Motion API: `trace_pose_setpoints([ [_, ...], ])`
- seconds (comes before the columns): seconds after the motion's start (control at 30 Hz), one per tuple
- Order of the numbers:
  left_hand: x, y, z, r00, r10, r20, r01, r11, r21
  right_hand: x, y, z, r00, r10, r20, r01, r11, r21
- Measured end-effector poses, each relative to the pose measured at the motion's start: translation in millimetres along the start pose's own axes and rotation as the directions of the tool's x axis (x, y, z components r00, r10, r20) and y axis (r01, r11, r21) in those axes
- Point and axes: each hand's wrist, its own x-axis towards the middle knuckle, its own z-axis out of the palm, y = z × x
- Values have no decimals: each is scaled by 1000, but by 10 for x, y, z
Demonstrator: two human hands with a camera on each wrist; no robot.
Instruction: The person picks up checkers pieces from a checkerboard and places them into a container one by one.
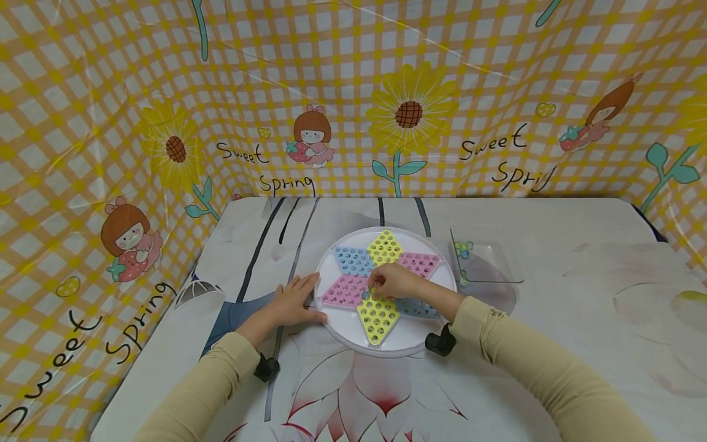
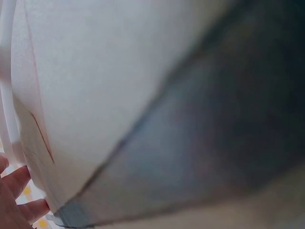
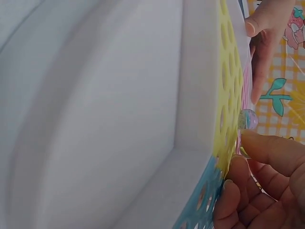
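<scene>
A round white Chinese checkers board (image 1: 342, 331) lies on the table, with a raised star of yellow, pink and blue points full of holes. My right hand (image 1: 394, 281) is over the middle of the star, its thumb and forefinger pinching a small glass marble (image 3: 244, 152), mostly hidden by the fingertips. Just beyond them a clear marble (image 3: 248, 119) sits on the board, near the inner end of the front yellow point. At the board's left rim rests my left hand (image 1: 293, 302), fingers spread and thumb against the edge.
Right of the board stands a clear plastic tray (image 1: 497, 264) with several glass marbles (image 1: 463, 248) at its left side. A yellow checked cloth (image 1: 353, 86) hangs behind the table and along its left. Black wrist cameras jut from both sleeves, the right one beside the board's rim.
</scene>
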Motion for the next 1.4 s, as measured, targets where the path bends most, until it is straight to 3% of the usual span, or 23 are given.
trace_pose_setpoints([
  [0.47,0,13,-20,1000,3,1,-3,1000,2,-56,44,-115,999,-26,-47,29,997,71],
  [0.67,3,8,-13,1000,10,-5,-10,1000,3,-76,50,-166,999,22,-39,-17,993,114],
  [0.97,4,15,-11,1000,6,-2,-6,1000,0,-116,39,-276,996,32,-89,-28,998,53],
  [1.4,1,5,-11,1000,0,-1,0,1000,0,-214,99,-448,990,32,-138,-23,998,62],
])
